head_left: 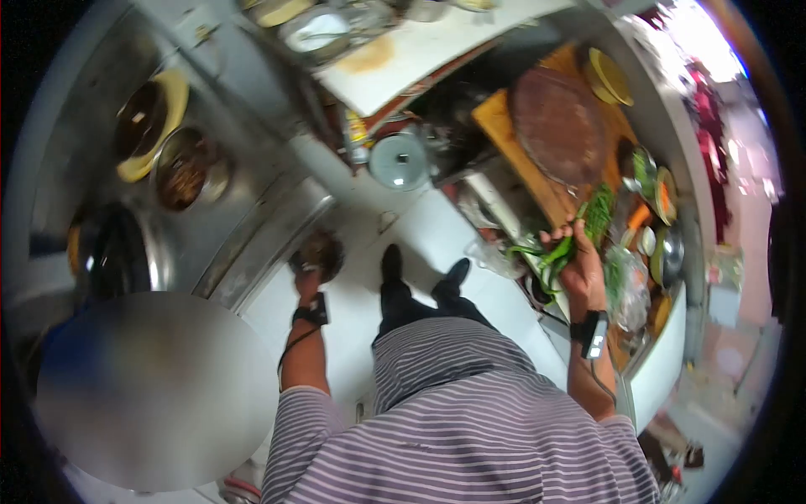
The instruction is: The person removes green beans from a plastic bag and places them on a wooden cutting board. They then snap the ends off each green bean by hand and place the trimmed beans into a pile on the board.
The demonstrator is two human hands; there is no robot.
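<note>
My right hand is closed around several long green chillies, whose tips stick out to the left. A bumpy green vegetable, of a kind I cannot make out, lies against its fingertips at the board's near edge. On the other side, my left hand hangs low over the floor and grips a small round bowl by its rim. The bowl's contents are too dark and blurred to tell. A round dark-red chopping block rests on the wooden board beyond my right hand.
To the right stand bowls, a carrot and a plastic bag. A steel counter on the left carries a pot of brown food and a wok. A lidded pot sits low ahead. The lower left is blurred out.
</note>
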